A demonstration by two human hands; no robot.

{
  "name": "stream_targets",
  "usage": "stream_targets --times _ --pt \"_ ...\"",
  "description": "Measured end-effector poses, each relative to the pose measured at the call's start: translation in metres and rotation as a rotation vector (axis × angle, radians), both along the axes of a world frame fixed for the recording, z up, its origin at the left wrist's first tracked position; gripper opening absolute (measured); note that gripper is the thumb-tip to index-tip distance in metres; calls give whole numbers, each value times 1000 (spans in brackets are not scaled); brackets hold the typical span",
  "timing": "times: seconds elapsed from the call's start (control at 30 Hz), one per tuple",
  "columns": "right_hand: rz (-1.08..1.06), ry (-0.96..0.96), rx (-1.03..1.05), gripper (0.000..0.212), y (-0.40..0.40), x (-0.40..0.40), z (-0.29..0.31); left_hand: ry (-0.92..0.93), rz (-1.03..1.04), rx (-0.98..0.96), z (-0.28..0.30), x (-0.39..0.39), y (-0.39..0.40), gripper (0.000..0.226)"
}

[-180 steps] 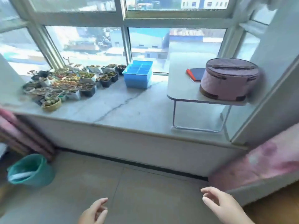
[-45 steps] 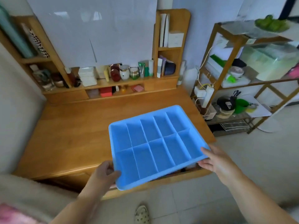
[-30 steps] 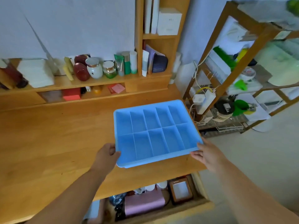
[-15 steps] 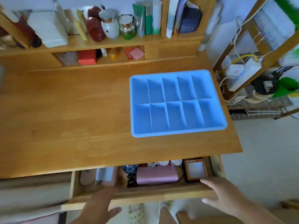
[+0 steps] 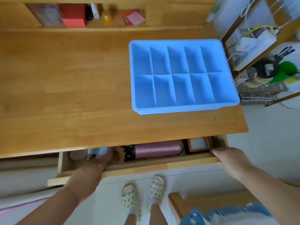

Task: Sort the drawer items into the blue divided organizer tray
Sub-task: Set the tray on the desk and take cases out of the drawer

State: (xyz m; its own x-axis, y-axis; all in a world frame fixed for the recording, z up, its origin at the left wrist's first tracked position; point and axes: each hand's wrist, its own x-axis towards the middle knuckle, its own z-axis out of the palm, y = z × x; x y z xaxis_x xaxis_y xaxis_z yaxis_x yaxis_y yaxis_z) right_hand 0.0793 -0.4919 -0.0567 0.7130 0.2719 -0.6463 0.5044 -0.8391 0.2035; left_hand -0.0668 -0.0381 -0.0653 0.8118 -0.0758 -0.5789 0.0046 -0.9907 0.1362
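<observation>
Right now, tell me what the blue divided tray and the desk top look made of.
Blue divided tray: likely moulded plastic, matt, with uniform colour and rounded rim. Honey-coloured desk top: wood, probably jointed boards, smooth and lightly glossy, with visible grain and plank seams.

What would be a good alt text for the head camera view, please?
An empty blue divided tray sits on a wooden desk above a partly open drawer. The left hand reaches into the drawer; the right hand rests on its front edge.
</observation>
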Motion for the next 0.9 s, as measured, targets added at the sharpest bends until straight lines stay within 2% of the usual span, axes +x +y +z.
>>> stream_targets --times 0.1,0.27,0.37,0.7,0.83,0.9 --pt "-39 -9 56 43 8 19 -1 -47 -3 111 1 23 -1 49" --pt "-104 26 107 47 12 32 -6 48 37 240 5 40 -5 56" --pt "-70 49 128 41 11 34 -3 36 26 277 3 40 -12 43" --pt "-101 223 148 34 21 49 -7 34 33 27 -17 53 -31 52" --pt "-47 240 181 44 14 49 -8 -55 28 -23 -13 52 -37 56" --pt "1 237 193 49 13 48 -8 -44 120 -9 -11 53 -43 53"
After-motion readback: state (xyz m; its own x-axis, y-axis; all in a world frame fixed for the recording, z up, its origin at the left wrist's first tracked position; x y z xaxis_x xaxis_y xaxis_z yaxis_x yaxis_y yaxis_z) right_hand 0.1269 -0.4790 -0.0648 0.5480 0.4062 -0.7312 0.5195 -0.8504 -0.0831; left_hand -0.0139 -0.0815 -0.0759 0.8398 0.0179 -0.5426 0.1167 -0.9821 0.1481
